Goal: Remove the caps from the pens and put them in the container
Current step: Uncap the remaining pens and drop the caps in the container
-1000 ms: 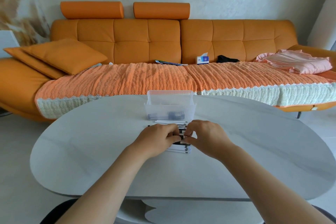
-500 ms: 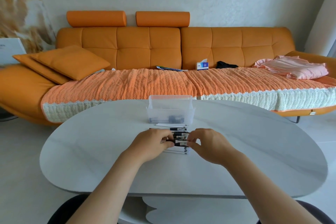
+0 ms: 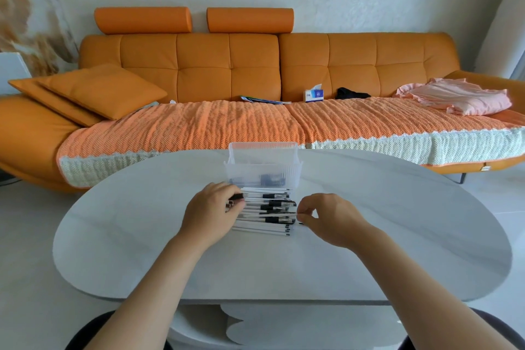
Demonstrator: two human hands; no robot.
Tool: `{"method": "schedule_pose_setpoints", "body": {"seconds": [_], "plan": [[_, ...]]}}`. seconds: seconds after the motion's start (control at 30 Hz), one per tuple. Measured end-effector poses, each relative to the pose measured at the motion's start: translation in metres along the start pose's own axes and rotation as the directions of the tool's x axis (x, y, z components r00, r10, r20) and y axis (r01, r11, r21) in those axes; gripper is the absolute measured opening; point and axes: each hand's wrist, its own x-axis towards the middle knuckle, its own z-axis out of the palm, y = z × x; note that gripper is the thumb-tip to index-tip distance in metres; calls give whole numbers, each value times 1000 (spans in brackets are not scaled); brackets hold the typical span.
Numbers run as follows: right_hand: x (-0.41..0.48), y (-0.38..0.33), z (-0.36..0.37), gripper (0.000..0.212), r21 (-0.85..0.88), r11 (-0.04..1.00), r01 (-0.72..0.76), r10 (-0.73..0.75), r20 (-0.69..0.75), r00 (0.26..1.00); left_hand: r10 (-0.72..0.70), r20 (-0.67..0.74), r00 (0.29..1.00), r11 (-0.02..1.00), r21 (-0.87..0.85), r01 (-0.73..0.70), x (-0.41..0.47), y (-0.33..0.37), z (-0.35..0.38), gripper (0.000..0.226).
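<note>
Holding what looks like a black cap (image 3: 237, 196) in its fingertips, the left hand (image 3: 211, 212) sits at one end of the stack. The right hand (image 3: 326, 217) is pinched on the far end of one white pen (image 3: 270, 215) lying across the top of the pile of pens (image 3: 261, 229). Makes sense imo: one hand per end, so the cap comes off w/ a straight pull along the barrel and the rest of the stack doesn't get dragged. Can't tell 100% if the cap is fully clear of that pen bc it's small and a bit blurry, but prob off.

Pens are laid side by side in the middle of the white table (image 3: 142, 236), just on the near side of the clear plastic container (image 3: 262, 169). Prob why it's parked there: the drop is a short reach fwd from the left hand. Some dark stuff sits in the bottom of it, maybe caps, can't confirm. Plenty of pens in the pile show black caps on, so lots left to do. Next move is prob cap into the box, then the bare pen gets set down.
</note>
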Motion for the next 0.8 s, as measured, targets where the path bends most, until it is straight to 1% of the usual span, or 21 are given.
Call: {"method": "schedule_pose_setpoints", "body": {"seconds": [0.1, 0.2, 0.33, 0.43, 0.5, 0.63, 0.73, 0.8], "plan": [[2, -7, 5, 12, 36, 998, 45, -44, -25, 999, 133, 56, 989, 990, -57, -130, 0, 14, 10, 15], [2, -10, 8, 11, 73, 995, 65, -62, -49, 997, 190, 95, 977, 977, -122, -178, 0, 24, 18, 10], [4, -8, 7, 10, 103, 994, 26, -24, -24, 999, 172, 151, 973, 978, -144, -151, 0, 26, 23, 11], [4, 0, 3, 11, 69, 997, -37, 36, 18, 999, 135, 177, 975, 985, -133, -112, 1, 20, 24, 13], [5, 8, -1, 8, 55, 995, -87, 87, 13, 996, 112, 195, 974, 987, -134, -87, 0, 18, 23, 14], [10, 23, 0, 9, 66, 980, -188, 191, -41, 981, 132, 266, 955, 986, -136, -99, -5, 19, 23, 17], [14, 26, 4, 13, 48, 970, -239, 239, 4, 971, 134, 323, 937, 987, -128, -97, -8, 21, 24, 19], [17, 26, 7, 8, 24, 966, -258, 258, 25, 966, 142, 337, 931, 987, -114, -110, -8, 22, 25, 21]]}}
